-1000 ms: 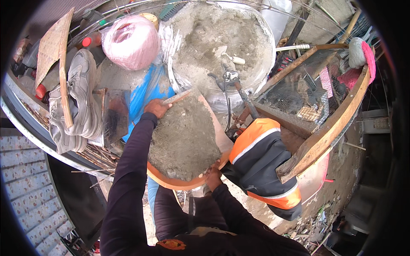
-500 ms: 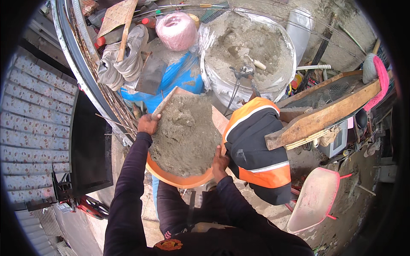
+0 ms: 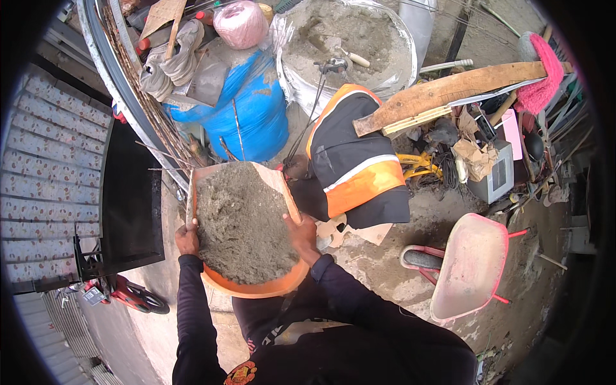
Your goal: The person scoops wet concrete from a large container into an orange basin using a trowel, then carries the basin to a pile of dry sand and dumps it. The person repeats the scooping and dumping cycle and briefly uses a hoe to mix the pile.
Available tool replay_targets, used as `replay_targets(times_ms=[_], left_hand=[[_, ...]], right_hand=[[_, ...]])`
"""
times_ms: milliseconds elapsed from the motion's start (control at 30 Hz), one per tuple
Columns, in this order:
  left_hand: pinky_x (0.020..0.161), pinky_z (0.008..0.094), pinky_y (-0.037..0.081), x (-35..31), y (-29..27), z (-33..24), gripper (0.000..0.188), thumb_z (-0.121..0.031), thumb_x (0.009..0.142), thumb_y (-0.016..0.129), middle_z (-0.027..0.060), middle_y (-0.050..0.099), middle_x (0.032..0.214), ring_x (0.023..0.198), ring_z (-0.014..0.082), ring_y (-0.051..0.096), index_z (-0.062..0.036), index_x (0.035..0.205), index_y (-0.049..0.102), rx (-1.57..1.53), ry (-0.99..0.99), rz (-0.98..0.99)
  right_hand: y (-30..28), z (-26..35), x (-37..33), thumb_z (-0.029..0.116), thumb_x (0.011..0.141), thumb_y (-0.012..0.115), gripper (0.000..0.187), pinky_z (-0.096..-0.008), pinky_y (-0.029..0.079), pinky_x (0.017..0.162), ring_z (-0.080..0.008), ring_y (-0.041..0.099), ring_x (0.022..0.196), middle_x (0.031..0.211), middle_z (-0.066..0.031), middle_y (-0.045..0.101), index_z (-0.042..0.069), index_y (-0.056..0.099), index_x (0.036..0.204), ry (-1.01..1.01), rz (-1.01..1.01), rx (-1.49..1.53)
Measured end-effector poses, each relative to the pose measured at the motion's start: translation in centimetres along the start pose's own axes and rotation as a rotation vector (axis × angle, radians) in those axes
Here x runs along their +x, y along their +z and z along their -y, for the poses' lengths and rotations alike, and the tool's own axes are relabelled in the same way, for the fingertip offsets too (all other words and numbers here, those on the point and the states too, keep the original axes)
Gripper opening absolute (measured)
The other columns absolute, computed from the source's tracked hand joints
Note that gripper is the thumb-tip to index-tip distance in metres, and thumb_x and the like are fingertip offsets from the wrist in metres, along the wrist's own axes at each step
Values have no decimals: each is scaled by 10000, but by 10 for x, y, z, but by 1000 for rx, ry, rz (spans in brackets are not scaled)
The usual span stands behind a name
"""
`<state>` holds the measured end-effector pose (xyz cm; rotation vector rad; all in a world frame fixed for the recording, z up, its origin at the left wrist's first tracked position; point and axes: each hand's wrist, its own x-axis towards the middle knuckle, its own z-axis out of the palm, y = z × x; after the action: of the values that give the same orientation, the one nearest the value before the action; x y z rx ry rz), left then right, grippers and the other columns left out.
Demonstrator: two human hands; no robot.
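Between my hands is a wide orange tub [image 3: 256, 292] with a flat far end, heaped with damp grey sand [image 3: 240, 224]. My left hand [image 3: 188, 240] grips its left rim, fingers mostly hidden under the side. On the right edge my right hand [image 3: 303, 239] is closed, thumb up along the wall. The tub is close in front of my body, above my legs. Just past its far edge bulges a blue plastic sack [image 3: 250, 115]. Farther off, a white sack [image 3: 410, 38] stands open, full of the same sand, with a light-handled trowel [image 3: 358, 59] on top.
A black and orange jacket [image 3: 359, 154] is draped just right of the tub. Beyond it juts a wooden plank [image 3: 449, 93] near a pink cloth [image 3: 542, 74]. A wheelbarrow [image 3: 468, 269] stands at right. Old shoes [image 3: 170, 61] and a metal rail [image 3: 131, 96] are at far left.
The tub of sand has come nearer my body and away from the white sack, both hands still on it. My view has shifted, showing more of the wheelbarrow and blue sack.
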<state>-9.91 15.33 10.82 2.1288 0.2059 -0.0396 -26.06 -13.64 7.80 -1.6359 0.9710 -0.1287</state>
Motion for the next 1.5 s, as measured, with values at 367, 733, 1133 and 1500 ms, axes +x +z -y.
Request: replay_targets(times_ms=[367,733,1133,1500], left_hand=[[648,335,437,-134,-44,47,461,-373,865,618,104,593,763,660,180,525,78,789,557,-163,-43,289],[578,309,405,-285,3,33,395,-351,880,597,33,545,690,616,141,487,24,762,552,-219,120,827],[591,301,347,-539,92,-17,249,-214,902,585,-22,471,709,637,107,393,22,824,562,-34,265,1273],[557,355,392,-844,205,-2,382,-339,844,638,40,485,571,550,159,437,24,735,591,231,551,1473]], right_hand=[[-65,-60,-140,459,804,628,512,-416,462,675,-323,614,766,818,-194,615,-29,595,957,22,-88,-85],[-179,-153,-347,462,813,636,493,-417,449,636,-288,600,668,716,-183,610,-20,635,916,211,-524,-61],[-349,-256,-562,439,779,682,504,-402,451,587,-257,591,601,634,-184,597,-59,644,847,446,-926,131],[-499,-417,-748,376,789,713,424,-344,403,503,-138,489,516,531,-54,518,-43,648,765,574,-1280,210]])
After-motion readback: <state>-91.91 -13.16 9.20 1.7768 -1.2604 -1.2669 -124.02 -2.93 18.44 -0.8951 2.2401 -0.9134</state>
